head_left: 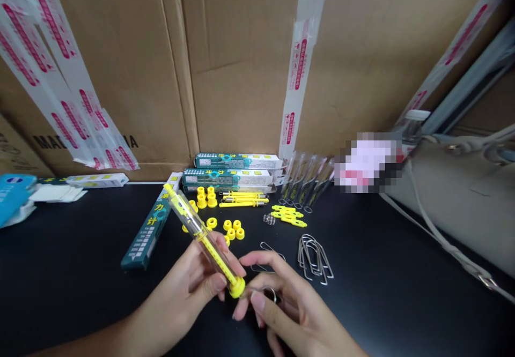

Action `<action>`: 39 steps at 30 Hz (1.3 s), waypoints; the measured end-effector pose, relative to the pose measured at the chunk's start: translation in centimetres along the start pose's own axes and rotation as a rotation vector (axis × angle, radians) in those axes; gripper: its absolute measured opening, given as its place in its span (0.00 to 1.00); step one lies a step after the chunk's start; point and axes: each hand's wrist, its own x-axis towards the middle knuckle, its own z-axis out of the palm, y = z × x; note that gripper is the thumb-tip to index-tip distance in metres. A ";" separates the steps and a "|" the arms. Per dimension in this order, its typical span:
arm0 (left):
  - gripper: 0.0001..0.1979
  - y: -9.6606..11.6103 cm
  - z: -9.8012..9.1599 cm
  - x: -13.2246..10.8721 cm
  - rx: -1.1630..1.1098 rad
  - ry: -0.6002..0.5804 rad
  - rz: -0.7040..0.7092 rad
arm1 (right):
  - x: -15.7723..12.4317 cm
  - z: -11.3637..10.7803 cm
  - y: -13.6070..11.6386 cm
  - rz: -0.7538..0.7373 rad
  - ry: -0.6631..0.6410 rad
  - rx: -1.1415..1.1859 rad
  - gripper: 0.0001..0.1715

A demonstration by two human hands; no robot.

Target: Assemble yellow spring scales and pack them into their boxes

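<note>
Taped cardboard cartons (120, 67), black tabletop (68, 287)

We have cardboard cartons (249, 62) standing behind the table (68, 271). At centre, stacked boxes (231, 169) lie behind scattered plastic caps (211, 201), with a long box (147, 233) left of those. Bent wire clips (315, 258) lie on the table right of centre, and a handbag (454, 196) sits at the frame's right edge.

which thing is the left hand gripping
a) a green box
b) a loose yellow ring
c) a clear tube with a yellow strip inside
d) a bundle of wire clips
c, the left hand wraps around the clear plastic tube, with the yellow strip visible inside it.
</note>
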 end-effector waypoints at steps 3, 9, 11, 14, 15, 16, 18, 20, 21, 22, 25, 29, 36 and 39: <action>0.24 0.1 -0.1 0.2 0.003 -0.002 0.025 | 0.2 -0.1 0.2 0.013 -0.011 -0.029 0.38; 0.20 -0.4 -0.5 0.5 -0.017 0.001 0.077 | -0.2 -0.4 0.4 0.004 -0.022 -0.122 0.26; 0.20 -0.5 -0.6 0.6 -0.021 -0.001 0.076 | -0.3 -0.4 0.3 -0.006 -0.027 -0.175 0.24; 0.21 -0.5 -0.6 0.6 -0.037 -0.013 0.073 | -0.3 -0.4 0.1 0.000 -0.030 -0.224 0.24; 0.21 -0.4 -0.6 0.6 -0.046 -0.013 0.066 | -0.3 -0.4 0.1 0.005 -0.031 -0.228 0.24; 0.22 -0.3 -0.5 0.5 -0.054 -0.014 0.055 | -0.3 -0.4 0.2 0.007 -0.030 -0.230 0.24; 0.22 -0.1 -0.4 0.4 -0.065 -0.012 0.032 | -0.3 -0.5 0.4 0.004 -0.023 -0.225 0.23; 0.21 0.0 -0.3 0.3 -0.071 -0.014 0.033 | -0.3 -0.5 0.6 -0.002 -0.001 -0.222 0.25; 0.21 0.0 -0.3 0.2 -0.073 -0.022 0.041 | -0.3 -0.5 0.7 -0.003 0.013 -0.223 0.26; 0.21 -0.1 -0.4 0.2 -0.077 -0.032 0.056 | -0.3 -0.5 0.8 -0.002 0.026 -0.222 0.29; 0.21 -0.5 -0.6 0.2 -0.075 -0.048 0.091 | -0.3 -0.5 1.1 -0.021 0.072 -0.197 0.34; 0.23 -0.4 -0.6 0.3 -0.072 -0.059 0.077 | -0.6 -0.7 0.7 -0.100 0.136 -0.200 0.27; 0.26 0.3 -0.4 0.3 -0.054 -0.070 0.044 | -1.2 -2.3 -2.8 -0.480 0.256 -0.963 0.09; 0.26 -0.3 -0.7 0.3 -0.074 -0.085 0.054 | -1.4 -2.9 -3.2 -0.540 0.187 -1.171 0.09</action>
